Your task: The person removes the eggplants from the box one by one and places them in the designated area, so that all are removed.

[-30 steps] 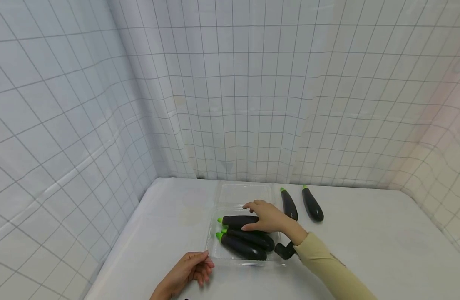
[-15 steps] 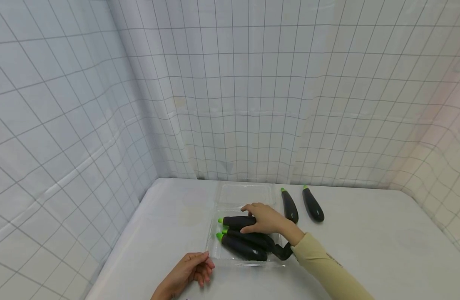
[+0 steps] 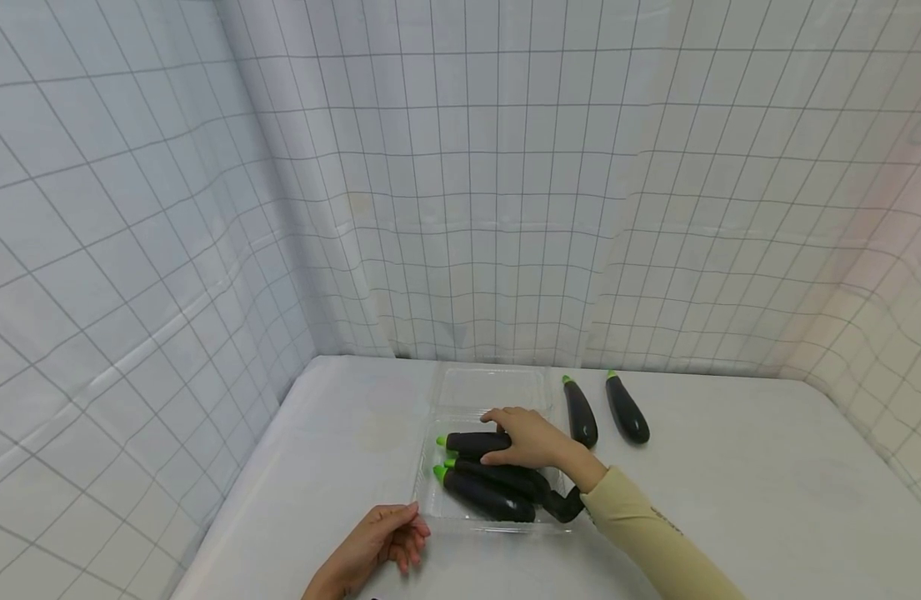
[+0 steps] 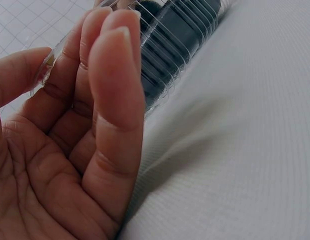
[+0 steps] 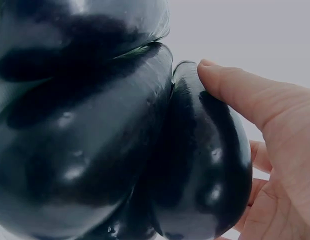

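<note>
A clear plastic box holds several dark eggplants with green tips. My right hand reaches over it and grips the farthest eggplant. In the right wrist view, the thumb lies along this eggplant, and the other fingers go behind it. Two more eggplants, a middle one and a near one, lie beside it; part of another shows below. At the box's near left corner, my left hand pinches the plastic rim between thumb and index finger, its other fingers loosely curled, as the left wrist view shows.
The box's clear lid lies folded back behind it. To the right, one eggplant rests close to the box and another eggplant farther off, both on the white table. Gridded white curtains enclose the back and sides.
My right hand has shifted slightly left and closed in on the far eggplant, then stayed almost still over the last half second. The left hand has kept its place.
</note>
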A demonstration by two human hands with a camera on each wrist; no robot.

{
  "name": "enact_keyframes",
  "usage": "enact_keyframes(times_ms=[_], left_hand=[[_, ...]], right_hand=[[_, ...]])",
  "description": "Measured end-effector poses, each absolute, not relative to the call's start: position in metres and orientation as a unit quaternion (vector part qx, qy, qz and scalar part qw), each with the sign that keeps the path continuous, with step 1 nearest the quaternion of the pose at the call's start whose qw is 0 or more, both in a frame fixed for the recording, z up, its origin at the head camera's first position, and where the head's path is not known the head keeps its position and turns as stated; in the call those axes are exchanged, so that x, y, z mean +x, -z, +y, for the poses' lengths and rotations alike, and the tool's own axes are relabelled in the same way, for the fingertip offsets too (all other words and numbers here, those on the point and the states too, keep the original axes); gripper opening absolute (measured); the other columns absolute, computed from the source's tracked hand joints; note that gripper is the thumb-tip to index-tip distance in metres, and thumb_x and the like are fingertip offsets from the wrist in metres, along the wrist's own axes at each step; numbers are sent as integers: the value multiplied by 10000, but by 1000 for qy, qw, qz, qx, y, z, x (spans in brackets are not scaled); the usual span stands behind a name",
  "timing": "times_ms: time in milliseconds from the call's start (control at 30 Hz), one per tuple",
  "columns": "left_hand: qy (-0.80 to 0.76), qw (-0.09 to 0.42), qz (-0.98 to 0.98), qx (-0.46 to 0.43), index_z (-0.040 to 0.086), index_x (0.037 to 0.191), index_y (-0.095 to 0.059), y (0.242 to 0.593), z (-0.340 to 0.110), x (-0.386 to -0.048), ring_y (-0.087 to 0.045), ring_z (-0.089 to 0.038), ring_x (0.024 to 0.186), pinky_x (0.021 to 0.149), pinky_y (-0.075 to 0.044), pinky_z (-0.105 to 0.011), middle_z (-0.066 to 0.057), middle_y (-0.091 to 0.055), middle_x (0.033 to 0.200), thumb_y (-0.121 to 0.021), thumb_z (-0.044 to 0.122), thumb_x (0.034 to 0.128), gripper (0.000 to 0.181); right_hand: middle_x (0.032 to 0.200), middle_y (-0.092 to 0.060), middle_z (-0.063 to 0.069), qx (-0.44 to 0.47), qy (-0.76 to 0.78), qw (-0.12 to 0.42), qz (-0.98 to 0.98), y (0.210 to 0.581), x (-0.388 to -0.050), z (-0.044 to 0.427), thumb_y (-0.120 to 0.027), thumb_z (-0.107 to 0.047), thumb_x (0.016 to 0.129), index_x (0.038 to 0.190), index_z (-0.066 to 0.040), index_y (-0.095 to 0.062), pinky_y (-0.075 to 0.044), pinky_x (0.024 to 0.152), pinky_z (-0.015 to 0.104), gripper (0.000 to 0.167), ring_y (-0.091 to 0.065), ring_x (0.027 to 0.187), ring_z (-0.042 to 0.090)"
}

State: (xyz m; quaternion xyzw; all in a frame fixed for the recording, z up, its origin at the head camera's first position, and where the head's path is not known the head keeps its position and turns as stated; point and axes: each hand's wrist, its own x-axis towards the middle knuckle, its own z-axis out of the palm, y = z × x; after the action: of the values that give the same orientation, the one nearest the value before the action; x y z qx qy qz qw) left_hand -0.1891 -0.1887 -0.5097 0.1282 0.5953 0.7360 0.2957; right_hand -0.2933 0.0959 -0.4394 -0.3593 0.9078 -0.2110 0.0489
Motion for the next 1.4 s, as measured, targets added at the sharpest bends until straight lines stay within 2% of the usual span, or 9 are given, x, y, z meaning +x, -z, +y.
enact_keyframes(times_ms=[600,900,1400], left_hand=[[-731,299,601,124,53,917,-702,511,-188,-192,-629,-82,646,563,-528,-227,3,-674,795,-367,280,1046,425],[-731,297,602,123,33,924,-697,512,-188,-192,-629,-83,644,560,-526,-224,4,-672,789,-390,302,1038,424],[-733,293,601,125,50,906,-701,510,-188,-189,-624,-75,640,557,-525,-223,-1,-671,788,-400,281,1036,401]], right_hand=[[1119,-602,45,-377,207,36,902,441,-293,97,-664,-400,885,1228,-124,-604,-474,838,389,445,-570,994,204],[1146,-603,56,-376,201,26,904,439,-292,98,-641,-414,899,1235,-129,-598,-473,859,393,443,-577,1015,217],[1041,-604,18,-375,225,2,900,439,-286,97,-644,-446,887,1234,-142,-584,-497,773,360,465,-588,918,168]])
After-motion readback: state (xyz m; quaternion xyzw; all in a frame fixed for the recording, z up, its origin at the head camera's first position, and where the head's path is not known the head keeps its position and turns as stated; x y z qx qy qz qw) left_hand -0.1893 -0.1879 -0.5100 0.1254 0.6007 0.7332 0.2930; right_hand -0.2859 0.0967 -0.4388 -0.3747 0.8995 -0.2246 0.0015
